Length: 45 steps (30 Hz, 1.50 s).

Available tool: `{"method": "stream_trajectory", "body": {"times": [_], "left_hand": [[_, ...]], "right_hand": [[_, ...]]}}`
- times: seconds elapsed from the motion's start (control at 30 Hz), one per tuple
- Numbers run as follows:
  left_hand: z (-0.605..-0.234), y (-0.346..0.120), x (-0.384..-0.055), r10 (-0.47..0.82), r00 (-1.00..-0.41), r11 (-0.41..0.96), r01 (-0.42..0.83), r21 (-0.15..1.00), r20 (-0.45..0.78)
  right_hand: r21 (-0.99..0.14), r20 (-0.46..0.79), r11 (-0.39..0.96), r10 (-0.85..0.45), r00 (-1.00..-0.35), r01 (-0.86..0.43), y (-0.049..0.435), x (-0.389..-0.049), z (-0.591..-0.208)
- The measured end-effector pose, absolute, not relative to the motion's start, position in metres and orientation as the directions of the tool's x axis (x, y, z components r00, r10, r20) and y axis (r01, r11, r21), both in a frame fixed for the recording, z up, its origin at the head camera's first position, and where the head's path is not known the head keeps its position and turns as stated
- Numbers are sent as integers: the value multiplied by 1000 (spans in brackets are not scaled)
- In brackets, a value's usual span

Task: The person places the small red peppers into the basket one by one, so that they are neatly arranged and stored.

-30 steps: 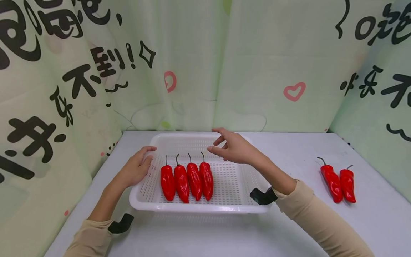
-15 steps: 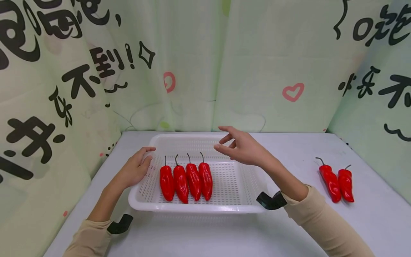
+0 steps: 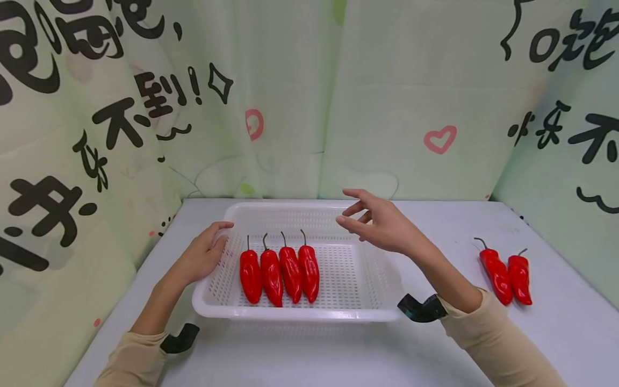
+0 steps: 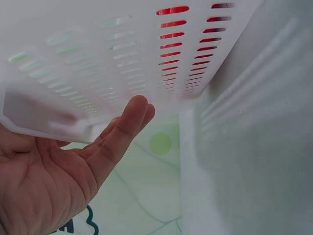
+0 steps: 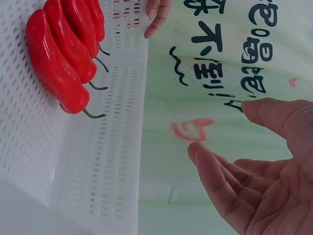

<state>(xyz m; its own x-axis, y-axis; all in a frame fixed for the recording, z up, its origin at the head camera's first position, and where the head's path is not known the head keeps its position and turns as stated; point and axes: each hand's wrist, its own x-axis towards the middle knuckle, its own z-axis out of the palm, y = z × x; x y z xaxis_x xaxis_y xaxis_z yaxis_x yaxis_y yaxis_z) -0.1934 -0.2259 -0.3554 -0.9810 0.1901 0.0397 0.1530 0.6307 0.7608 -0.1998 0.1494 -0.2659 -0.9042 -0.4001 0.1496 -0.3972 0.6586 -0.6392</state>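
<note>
A white perforated plastic basket [image 3: 295, 315] stands on the table with several red chili peppers [image 3: 290, 274] lined up in its left half, their dark stems pointing to the far side. My left hand [image 3: 203, 255] grips the basket's left rim; in the left wrist view its fingers [image 4: 124, 125] lie along the outside of the slotted wall. Over the far right part of the basket hovers my right hand [image 3: 379, 221], fingers spread and loosely bent, with nothing between them. The right wrist view shows the same right hand [image 5: 254, 171] apart from the peppers [image 5: 58, 63].
Two more red chili peppers [image 3: 506, 277] lie side by side on the white table [image 3: 309, 355], right of the basket. A pale green curtain [image 3: 290, 107] with black lettering surrounds the table at the back and sides.
My right hand has moved to the right, away from the row of peppers towards the basket's right side. The left hand, the basket and the peppers have stayed put.
</note>
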Motion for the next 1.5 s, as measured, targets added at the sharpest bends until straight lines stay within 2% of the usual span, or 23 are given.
{"method": "stream_trajectory", "body": {"times": [0.57,1.5], "left_hand": [[-356,-225,-193,181,-983,617,126,777,16],[-355,-225,-195,181,-983,626,141,767,33]], "right_hand": [[-660,137,663,-356,-924,-353,175,-194,-276],[-619,151,717,-292,-945,-320,214,-191,-301]]}}
